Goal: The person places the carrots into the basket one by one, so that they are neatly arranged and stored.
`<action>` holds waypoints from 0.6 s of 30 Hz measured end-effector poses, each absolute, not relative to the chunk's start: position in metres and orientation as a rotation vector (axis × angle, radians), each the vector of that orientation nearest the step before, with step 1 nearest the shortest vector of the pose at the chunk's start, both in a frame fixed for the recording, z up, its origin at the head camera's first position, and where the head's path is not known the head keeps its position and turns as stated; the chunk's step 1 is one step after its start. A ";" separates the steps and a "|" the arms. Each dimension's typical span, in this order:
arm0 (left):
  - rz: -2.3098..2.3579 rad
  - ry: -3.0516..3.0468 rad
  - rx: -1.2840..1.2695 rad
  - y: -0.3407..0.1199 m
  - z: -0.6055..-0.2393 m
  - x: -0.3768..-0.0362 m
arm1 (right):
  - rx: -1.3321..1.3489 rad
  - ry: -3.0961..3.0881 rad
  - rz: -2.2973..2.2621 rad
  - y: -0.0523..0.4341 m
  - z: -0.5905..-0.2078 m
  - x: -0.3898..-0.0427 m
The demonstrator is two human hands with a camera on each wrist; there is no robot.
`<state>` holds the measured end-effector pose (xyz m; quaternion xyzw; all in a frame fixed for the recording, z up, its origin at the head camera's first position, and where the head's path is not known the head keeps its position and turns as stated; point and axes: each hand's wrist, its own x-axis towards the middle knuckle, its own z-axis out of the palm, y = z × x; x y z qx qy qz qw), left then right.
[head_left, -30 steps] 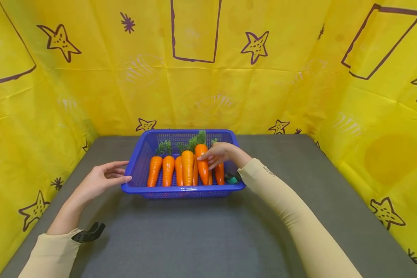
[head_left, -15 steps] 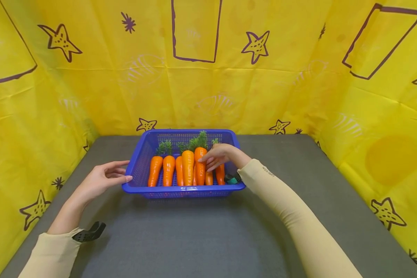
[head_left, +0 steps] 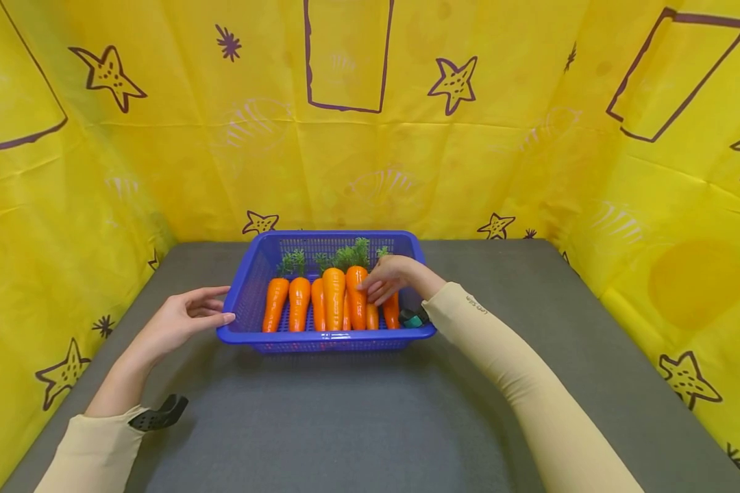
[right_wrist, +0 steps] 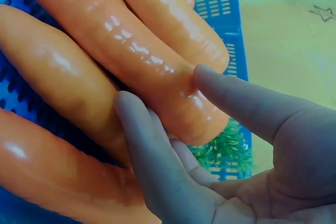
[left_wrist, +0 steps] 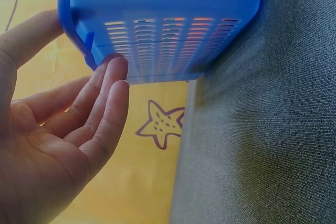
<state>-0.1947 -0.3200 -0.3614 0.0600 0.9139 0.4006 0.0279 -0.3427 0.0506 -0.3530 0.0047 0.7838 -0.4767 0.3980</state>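
Note:
A blue plastic basket (head_left: 327, 337) holds a row of several orange carrots with green tops. My left hand (head_left: 188, 316) holds its left rim; in the left wrist view the thumb rests at the rim and the curled fingers (left_wrist: 107, 108) lie by the slotted side wall. Inside the basket, my right hand (head_left: 390, 279) has a carrot (head_left: 357, 301) between its thumb and fingers near the leafy end. The right wrist view shows the thumb tip on this glossy carrot (right_wrist: 131, 51) and the other fingers (right_wrist: 142, 129) beside a neighbouring carrot (right_wrist: 58, 72).
The basket stands at the back of a grey cloth-covered table (head_left: 321, 424). Yellow fabric (head_left: 370, 178) with drawn starfish hangs behind and on both sides. A dark device (head_left: 159, 414) is strapped on the left wrist, and another (head_left: 413, 317) shows at the right sleeve.
My right hand has lowered the carrot among the others, and it now stands straighter in the row. The right fingertips have shifted slightly rightward across it. My left hand stays on the rim.

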 end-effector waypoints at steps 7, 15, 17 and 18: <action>1.234 2.816 0.190 -0.321 -0.362 -0.196 | -0.032 2.021 -1.193 0.057 -0.345 -0.342; 1.181 2.849 0.235 -0.319 -0.363 -0.202 | -0.129 2.084 -1.301 0.091 -0.322 -0.337; 1.142 2.880 0.261 -0.320 -0.363 -0.202 | -0.159 2.096 -1.346 0.104 -0.317 -0.333; 1.123 2.896 0.271 -0.320 -0.363 -0.202 | -0.169 2.100 -1.376 0.111 -0.315 -0.331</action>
